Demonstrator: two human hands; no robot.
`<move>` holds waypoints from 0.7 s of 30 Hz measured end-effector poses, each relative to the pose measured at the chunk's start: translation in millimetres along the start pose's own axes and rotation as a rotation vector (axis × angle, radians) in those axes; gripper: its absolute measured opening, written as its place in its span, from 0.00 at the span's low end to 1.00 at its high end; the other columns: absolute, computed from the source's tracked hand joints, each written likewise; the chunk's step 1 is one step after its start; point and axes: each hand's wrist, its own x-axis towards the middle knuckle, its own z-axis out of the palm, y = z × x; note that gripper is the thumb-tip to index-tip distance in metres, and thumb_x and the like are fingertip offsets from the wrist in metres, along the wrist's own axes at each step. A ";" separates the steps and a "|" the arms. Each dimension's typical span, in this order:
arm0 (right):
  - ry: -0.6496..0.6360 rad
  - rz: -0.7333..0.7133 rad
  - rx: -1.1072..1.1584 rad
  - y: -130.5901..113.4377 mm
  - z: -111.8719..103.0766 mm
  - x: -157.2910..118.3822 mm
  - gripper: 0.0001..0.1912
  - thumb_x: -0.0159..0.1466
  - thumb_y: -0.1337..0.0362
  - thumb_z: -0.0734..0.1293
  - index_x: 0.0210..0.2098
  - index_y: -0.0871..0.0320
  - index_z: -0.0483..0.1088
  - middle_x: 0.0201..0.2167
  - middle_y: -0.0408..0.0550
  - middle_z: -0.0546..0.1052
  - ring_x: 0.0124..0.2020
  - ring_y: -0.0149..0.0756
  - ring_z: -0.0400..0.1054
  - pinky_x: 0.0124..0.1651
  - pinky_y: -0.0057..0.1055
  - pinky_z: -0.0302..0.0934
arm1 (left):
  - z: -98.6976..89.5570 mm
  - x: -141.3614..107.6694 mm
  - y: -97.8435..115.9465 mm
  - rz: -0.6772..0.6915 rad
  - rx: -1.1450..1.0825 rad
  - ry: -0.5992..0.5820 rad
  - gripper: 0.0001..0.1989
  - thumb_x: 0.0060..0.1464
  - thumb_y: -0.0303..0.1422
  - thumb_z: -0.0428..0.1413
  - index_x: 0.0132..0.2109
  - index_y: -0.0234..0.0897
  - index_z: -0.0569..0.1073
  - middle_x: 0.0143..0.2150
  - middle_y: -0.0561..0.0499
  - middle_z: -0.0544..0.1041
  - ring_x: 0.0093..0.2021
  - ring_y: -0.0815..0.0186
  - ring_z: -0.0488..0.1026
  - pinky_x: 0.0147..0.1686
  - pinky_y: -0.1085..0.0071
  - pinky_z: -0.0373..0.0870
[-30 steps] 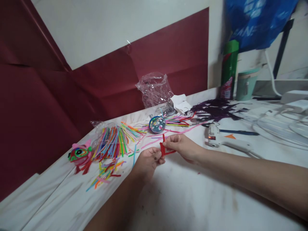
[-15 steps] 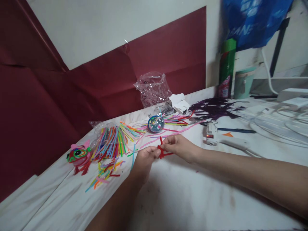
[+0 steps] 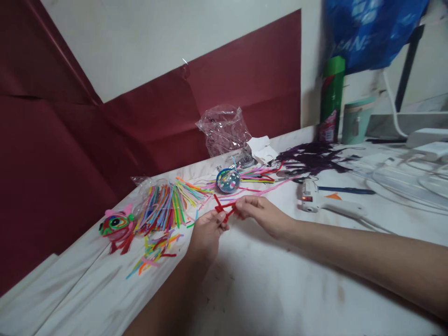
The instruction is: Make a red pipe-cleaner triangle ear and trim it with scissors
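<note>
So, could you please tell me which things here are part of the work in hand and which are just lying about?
In hand:
- red pipe cleaner, pinched between left hand and right hand

Lying about:
- glue gun
- patterned ball
- pig figure
- green spray can
- purple strands

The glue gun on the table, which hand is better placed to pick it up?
Right, probably. The right hand lies nearer the glue gun, on the same side. The left hand lies farther off, and both hands pinch the red pipe cleaner, so one must release its grip.
</note>
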 end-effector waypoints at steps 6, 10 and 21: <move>-0.059 -0.025 -0.029 2.4 7.1 -5.7 0.11 0.51 0.58 0.67 0.23 0.60 0.66 0.19 0.39 0.69 0.23 0.28 0.62 0.30 0.28 0.57 | 2.4 0.1 -4.5 -0.119 -0.073 -0.101 0.10 0.35 0.30 0.63 0.22 0.31 0.69 0.19 0.54 0.67 0.22 0.73 0.63 0.27 0.74 0.61; -0.066 -0.023 -0.048 3.7 6.3 -5.9 0.09 0.53 0.60 0.65 0.23 0.60 0.66 0.20 0.41 0.70 0.23 0.28 0.62 0.30 0.28 0.58 | 2.0 0.0 -5.8 -0.146 -0.077 -0.140 0.09 0.36 0.30 0.62 0.23 0.30 0.70 0.20 0.53 0.68 0.22 0.73 0.64 0.27 0.73 0.61; -0.057 -0.002 -0.066 6.5 4.6 -4.5 0.06 0.54 0.63 0.64 0.25 0.61 0.67 0.21 0.41 0.70 0.25 0.29 0.63 0.32 0.27 0.58 | 1.2 0.0 -7.0 -0.113 -0.075 -0.097 0.09 0.36 0.30 0.62 0.22 0.31 0.69 0.22 0.51 0.71 0.25 0.71 0.67 0.31 0.71 0.62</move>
